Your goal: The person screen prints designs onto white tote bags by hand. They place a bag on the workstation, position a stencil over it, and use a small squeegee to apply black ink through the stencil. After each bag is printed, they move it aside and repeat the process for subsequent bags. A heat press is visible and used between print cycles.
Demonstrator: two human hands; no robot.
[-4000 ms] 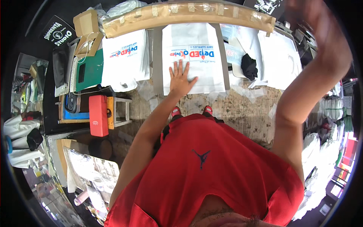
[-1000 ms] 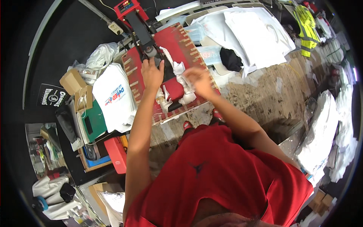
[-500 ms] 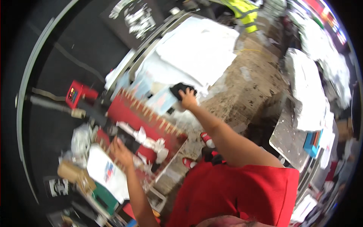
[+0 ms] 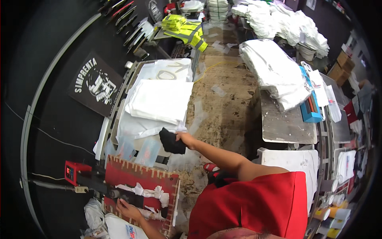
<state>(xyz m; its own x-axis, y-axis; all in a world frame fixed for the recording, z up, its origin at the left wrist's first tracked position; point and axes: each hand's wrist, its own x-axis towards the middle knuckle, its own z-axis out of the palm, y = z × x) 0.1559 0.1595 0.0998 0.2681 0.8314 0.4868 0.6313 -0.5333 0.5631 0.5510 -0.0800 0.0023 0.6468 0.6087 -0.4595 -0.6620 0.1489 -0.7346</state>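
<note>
My right hand (image 4: 185,139) grips a bunched black cloth (image 4: 171,141) over the front edge of a worktable stacked with white fabric sheets (image 4: 157,99). My left hand (image 4: 129,209) is low at the left, fingers apart, touching the dark middle part of a heat press beside its red, tape-edged pad (image 4: 151,173). White wrapped strips (image 4: 155,191) lie across that pad. The press's red control box (image 4: 75,171) stands against the dark wall.
A floor aisle (image 4: 215,99) runs ahead, with a yellow cable across it. Yellow vests (image 4: 183,32) hang at the far left table. On the right stand metal platens (image 4: 286,123), bagged white garments (image 4: 274,71) and a blue tray (image 4: 312,111). White bags (image 4: 121,225) lie beside the press.
My view has turned right along the aisle. My right hand moved from the press to the black cloth and has picked it up. My left hand stays at the press.
</note>
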